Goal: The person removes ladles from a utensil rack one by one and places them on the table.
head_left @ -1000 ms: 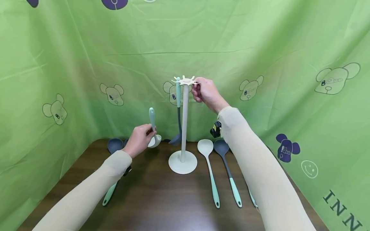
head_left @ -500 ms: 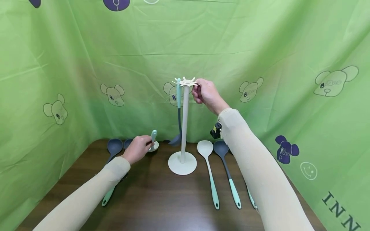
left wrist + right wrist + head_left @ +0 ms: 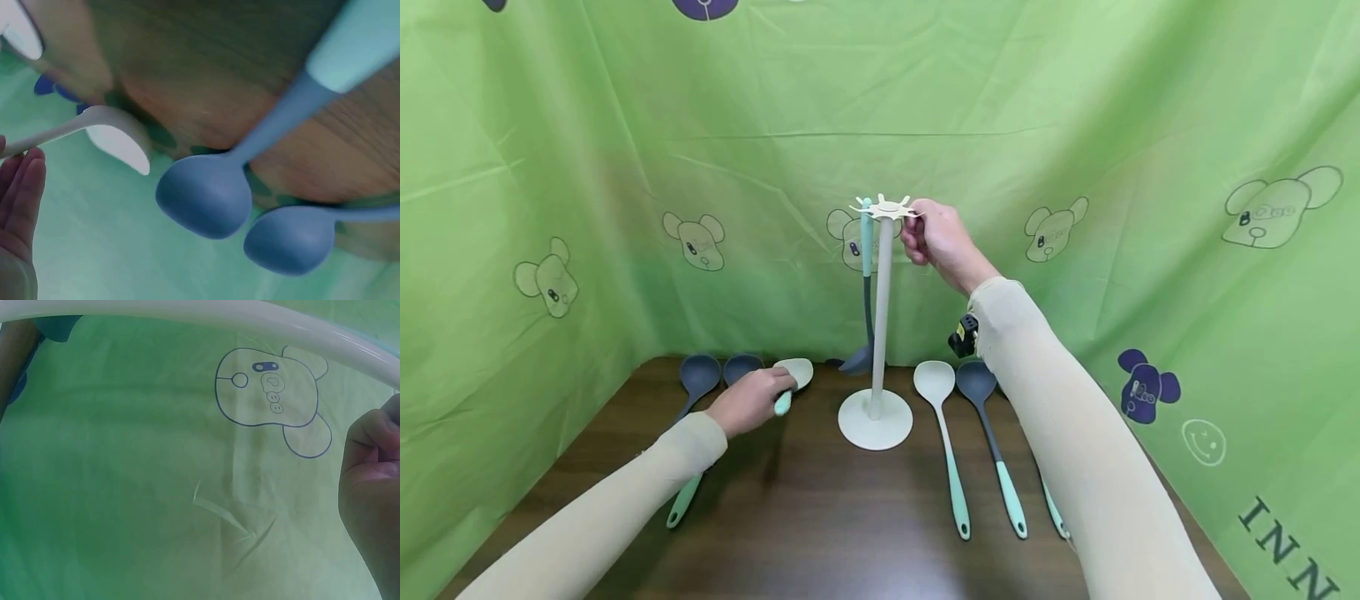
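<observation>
My left hand [image 3: 751,402] grips a white ladle [image 3: 799,372] by its stem, the mint handle end tipped toward me and the bowl pointing to the back curtain. In the left wrist view, fingertips [image 3: 32,178] touch the pale stem of this ladle [image 3: 115,122]. At the top of a white utensil stand [image 3: 882,325], my right hand [image 3: 942,237] pinches one prong of the hook ring. A dark blue ladle [image 3: 868,304] with a mint handle hangs from the ring's left side. The right wrist view has the stand's pole [image 3: 206,314] beside my curled fingers [image 3: 372,434].
Two dark blue utensils, a ladle [image 3: 700,375] and another [image 3: 743,367] partly behind my left hand, lie at the back left. To the stand's right are a white ladle-like spoon [image 3: 934,383] and a dark blue one [image 3: 976,383]. My right sleeve hides part of another utensil [image 3: 1054,508].
My left hand has come down toward the table. The white ladle has swung from handle-up to handle toward me. My right hand stays on the stand's prong.
</observation>
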The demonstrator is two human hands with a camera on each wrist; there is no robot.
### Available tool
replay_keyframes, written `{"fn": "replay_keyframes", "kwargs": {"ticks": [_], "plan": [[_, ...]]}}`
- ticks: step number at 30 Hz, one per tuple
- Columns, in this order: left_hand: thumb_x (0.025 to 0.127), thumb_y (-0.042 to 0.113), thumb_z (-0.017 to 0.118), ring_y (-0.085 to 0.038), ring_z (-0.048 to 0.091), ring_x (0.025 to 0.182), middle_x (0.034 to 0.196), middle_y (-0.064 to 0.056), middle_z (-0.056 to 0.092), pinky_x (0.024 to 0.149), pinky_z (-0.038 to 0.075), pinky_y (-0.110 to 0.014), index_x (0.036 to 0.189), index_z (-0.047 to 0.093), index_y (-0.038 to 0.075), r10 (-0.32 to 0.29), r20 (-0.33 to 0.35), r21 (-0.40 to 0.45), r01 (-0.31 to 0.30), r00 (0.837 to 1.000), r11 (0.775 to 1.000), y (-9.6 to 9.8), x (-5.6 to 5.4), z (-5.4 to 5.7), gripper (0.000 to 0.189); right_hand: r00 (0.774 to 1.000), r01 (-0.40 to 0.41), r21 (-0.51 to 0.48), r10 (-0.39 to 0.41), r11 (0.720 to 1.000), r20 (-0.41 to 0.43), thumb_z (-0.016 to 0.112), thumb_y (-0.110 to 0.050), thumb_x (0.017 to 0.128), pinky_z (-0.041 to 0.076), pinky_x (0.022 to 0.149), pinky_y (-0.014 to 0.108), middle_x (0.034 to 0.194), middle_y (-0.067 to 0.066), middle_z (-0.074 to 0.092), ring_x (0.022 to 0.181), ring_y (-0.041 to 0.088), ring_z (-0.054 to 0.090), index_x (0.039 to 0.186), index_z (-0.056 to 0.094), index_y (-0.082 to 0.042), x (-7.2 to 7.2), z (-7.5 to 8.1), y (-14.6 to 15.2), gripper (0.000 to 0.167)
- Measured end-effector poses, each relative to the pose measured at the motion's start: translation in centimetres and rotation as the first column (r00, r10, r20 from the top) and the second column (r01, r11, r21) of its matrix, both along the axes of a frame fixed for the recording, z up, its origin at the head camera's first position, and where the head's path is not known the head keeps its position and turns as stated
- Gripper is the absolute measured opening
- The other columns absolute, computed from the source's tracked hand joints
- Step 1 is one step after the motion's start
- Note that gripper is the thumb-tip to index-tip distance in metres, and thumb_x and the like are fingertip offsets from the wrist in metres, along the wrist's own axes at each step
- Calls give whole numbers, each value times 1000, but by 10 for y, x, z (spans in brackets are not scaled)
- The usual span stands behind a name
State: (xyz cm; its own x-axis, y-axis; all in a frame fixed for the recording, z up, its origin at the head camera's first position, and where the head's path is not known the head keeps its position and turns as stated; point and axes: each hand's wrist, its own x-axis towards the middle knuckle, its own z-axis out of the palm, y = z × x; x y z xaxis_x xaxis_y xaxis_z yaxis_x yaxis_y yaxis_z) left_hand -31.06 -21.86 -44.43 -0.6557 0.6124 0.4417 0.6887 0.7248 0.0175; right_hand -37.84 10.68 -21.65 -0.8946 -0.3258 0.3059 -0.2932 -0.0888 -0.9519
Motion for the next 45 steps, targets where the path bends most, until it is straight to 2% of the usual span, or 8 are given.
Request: {"fn": "replay_keyframes", "kwargs": {"ticks": [6, 10, 13, 20, 26, 31, 36, 45], "plan": [[74, -11, 71, -8, 56, 71, 86, 4, 58, 63, 49, -24, 90, 72, 11, -65, -10, -159, 63, 998, 985, -2, 2, -13, 28, 1000, 6, 6, -6, 1000, 2, 34, -20, 106, 34, 45, 24, 64, 2, 47, 49, 14, 39, 79, 46, -10, 0, -2, 3, 31], [73, -11, 71, -7, 49, 65, 80, 5, 52, 58, 46, -22, 79, 67, 13, -83, -23, -223, 76, 996, 972, -5, 3, -22, 25, 1000, 8, 4, -8, 1000, 1, 35, -21, 106, 35, 46, 24, 64, 2, 47, 49, 14, 40, 79, 46, -10, 0, -3, 4, 31], [75, -10, 72, -7, 49, 66, 80, 4, 51, 57, 45, -23, 77, 63, 14, -91, -51, -274, 74, 995, 959, -7, 3, -28, 26, 1000, 12, -4, -12, 1000, 12, 35, -21, 106, 35, 46, 24, 64, 2, 48, 50, 14, 40, 79, 47, -11, 0, -4, 4, 32], [73, -10, 73, -13, 56, 73, 89, -2, 56, 58, 50, -27, 87, 67, 9, -119, -106, -369, 72, 987, 927, -8, 7, -35, 25, 999, 24, -16, -24, 1000, 30, 36, -22, 106, 36, 47, 24, 64, 2, 48, 51, 14, 41, 78, 48, -10, 2, -5, 5, 33], [78, -6, 74, -17, 61, 82, 95, -5, 60, 61, 53, -26, 96, 69, 8, -109, -67, -459, 66, 992, 886, -8, 10, -39, 24, 997, 45, -26, -43, 999, 57, 38, -21, 106, 36, 47, 23, 64, 1, 49, 51, 13, 41, 78, 49, -9, 3, -3, 3, 32], [78, -6, 74, -18, 60, 82, 93, -4, 58, 58, 51, -26, 93, 68, 10, -117, -79, -484, 65, 990, 873, -10, 10, -41, 22, 996, 55, -8, -54, 998, 70, 37, -20, 106, 36, 46, 24, 63, 1, 49, 50, 13, 41, 78, 49, -9, 4, -2, 4, 32], [79, -4, 75, -17, 59, 81, 93, -4, 58, 57, 51, -26, 92, 68, 11, -127, -93, -490, 66, 987, 869, -13, 9, -43, 21, 997, 53, -12, -53, 998, 64, 36, -20, 106, 36, 46, 24, 62, 1, 49, 50, 13, 41, 78, 49, -10, 3, -2, 3, 33], [76, -6, 77, -17, 57, 80, 93, -4, 57, 55, 50, -25, 93, 68, 11, -139, -109, -455, 75, 984, 887, -15, 10, -47, 25, 993, 88, 17, -89, 996, 81, 36, -21, 105, 36, 45, 24, 61, 0, 50, 48, 13, 42, 78, 50, -10, 6, 0, 2, 33]]}}
